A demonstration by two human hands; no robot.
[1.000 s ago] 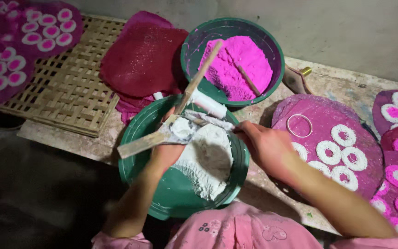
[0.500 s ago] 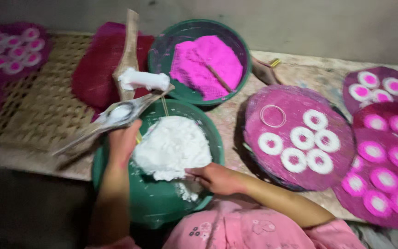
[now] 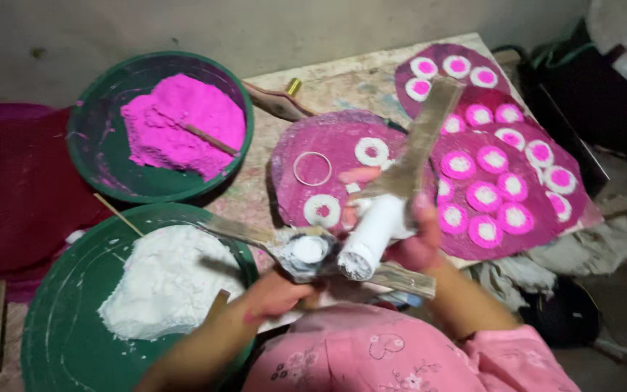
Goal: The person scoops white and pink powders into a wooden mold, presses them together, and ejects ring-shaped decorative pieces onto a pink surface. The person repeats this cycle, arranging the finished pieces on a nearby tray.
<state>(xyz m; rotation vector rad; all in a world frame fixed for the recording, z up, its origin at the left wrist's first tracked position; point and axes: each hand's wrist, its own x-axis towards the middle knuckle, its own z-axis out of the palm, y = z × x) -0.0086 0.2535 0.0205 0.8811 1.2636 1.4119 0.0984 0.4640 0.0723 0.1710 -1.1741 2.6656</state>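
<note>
Both hands are closed around tools — the left hand (image 3: 273, 294) grips a flat scoop (image 3: 306, 250) (white powder inside), the right hand (image 3: 415, 243) a white-wrapped wooden press (image 3: 375, 232), above the surface (image 3: 328, 87).

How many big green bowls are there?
2. One green bowl at the back holds pink powder; the other green bowl, nearest the left hand, holds white powder.

The left hand (image 3: 273, 294) holds a flat metal press (image 3: 305, 252) with a small round cup full of white powder. Just beside it, the right hand (image 3: 415, 243) grips a white roller (image 3: 373, 236) on a long wooden stick, tilted over the cup
</note>
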